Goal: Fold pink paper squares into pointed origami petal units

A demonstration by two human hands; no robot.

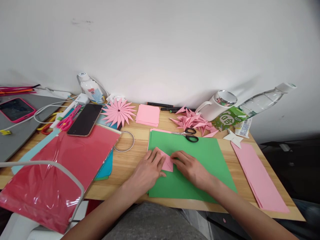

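A small folded piece of pink paper (169, 164) with crease lines lies on a large green sheet (197, 185). My left hand (148, 170) rests over its left side, fingers stretched out flat and thumb apart. At the paper's right corner, my right hand (191, 168) has its fingers curled and the tips pinched together on the edge. Just beyond the hands, black-handled scissors (191, 134) lie across the green sheet's far edge. Part of the pink paper is hidden beneath the left fingers.
Along the wall stand a pink paper pinwheel (118, 111), a pink paper stack (148, 115), folded pink pieces (190, 120), a white mug (215, 105) and a leaning bottle (265, 101). Pink strips (260, 178) lie right; a phone (85, 120) and red sheets (75, 156) lie left.
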